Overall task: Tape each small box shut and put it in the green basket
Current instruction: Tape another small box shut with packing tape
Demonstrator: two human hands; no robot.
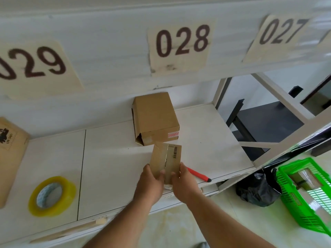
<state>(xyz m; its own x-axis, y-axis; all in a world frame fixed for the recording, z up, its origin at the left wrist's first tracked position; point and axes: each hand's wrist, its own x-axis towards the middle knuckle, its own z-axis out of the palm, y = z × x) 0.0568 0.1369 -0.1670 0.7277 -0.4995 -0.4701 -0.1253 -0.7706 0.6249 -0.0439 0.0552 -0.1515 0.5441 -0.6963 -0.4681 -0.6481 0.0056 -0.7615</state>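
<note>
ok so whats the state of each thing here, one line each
small box: held by both hands, seam taped
left hand: grips the box
right hand: grips the box
larger box: on shelf, end flap loose
tape roll: flat on shelf
green basket: on floor, holds a box

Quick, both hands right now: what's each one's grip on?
Left hand: holds the small box, lower left side.
Right hand: holds the same box, lower right side.
</note>
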